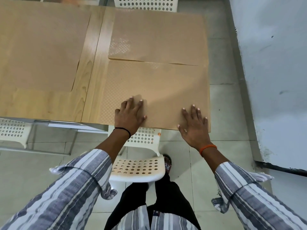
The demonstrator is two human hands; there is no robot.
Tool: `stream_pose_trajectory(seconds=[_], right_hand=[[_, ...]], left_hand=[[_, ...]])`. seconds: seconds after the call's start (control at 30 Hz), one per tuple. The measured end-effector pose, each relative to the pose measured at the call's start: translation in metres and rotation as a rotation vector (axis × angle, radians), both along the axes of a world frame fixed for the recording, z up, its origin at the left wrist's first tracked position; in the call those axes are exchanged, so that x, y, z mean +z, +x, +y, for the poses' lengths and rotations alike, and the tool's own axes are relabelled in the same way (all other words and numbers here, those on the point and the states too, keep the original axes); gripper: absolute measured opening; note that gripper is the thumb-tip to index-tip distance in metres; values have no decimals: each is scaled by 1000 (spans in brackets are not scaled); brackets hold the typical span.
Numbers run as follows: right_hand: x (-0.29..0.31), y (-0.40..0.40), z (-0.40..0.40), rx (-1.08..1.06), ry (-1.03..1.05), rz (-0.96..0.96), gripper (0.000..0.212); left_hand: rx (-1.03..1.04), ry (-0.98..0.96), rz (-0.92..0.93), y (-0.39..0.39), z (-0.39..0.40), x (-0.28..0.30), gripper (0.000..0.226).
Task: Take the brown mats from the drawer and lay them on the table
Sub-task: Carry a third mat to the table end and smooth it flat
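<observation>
Striped sleeves [79, 185] filled the bottom of the head view, our only view, and from them our two arms reached forward over a white perforated chair [137, 170] tucked under the table [93, 63]. Our left hand [128, 116] lay flat on the near brown mat [156, 90], fingers spread and straight, gripping nothing, only pressing down close to the mat's near edge. Our right hand [195, 126] did likewise further right, palm at the table's near edge, fingers splayed on the mat, with nothing held.

That near mat lay at the table's right end, its near edge along the table edge. Just beyond it sat a second mat [157, 35], whose near edge slightly overlapped or met the first along a slanting seam; we could not tell which lay on top. A third mat [39, 50] covered the left part of the table, apart from the others across a strip of bare wood. No drawer showed.

We judged the step to be smoothing and squaring this mat. To do it well, we thought it best to keep both palms flat, sweep outward toward the corners, and line the near edge up with the table before lifting off
</observation>
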State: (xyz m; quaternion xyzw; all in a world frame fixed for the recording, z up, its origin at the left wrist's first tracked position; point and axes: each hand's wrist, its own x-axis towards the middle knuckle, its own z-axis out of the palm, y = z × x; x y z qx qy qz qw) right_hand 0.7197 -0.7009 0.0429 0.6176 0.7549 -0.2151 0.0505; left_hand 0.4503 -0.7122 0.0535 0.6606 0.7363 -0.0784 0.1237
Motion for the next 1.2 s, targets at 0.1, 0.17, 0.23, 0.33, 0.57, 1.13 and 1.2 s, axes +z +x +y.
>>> stream_pose_trajectory(seconds=[0.1, 0.17, 0.23, 0.33, 0.57, 1.13, 1.2], right_hand=[[3, -3, 2, -27, 72, -19, 64], [9, -11, 10, -57, 135, -17, 60], [-2, -34, 58, -106, 190, -21, 58], [12, -50, 63, -134, 228, 30, 46], [14, -128, 120, 102, 243, 251, 54], [-49, -121, 172, 160, 302, 72, 61], [-50, -89, 174, 82, 307, 32, 62]], left_hand=[[-23, 35, -3, -6, 8, 5, 64], [-29, 74, -49, -7, 19, 11, 55], [15, 139, -86, -22, 71, 0, 47], [9, 226, -169, -20, 85, 8, 45], [-32, 237, -196, -35, 147, -14, 58], [-44, 272, -179, -52, 151, -56, 61], [-40, 277, -184, -52, 151, -55, 60]])
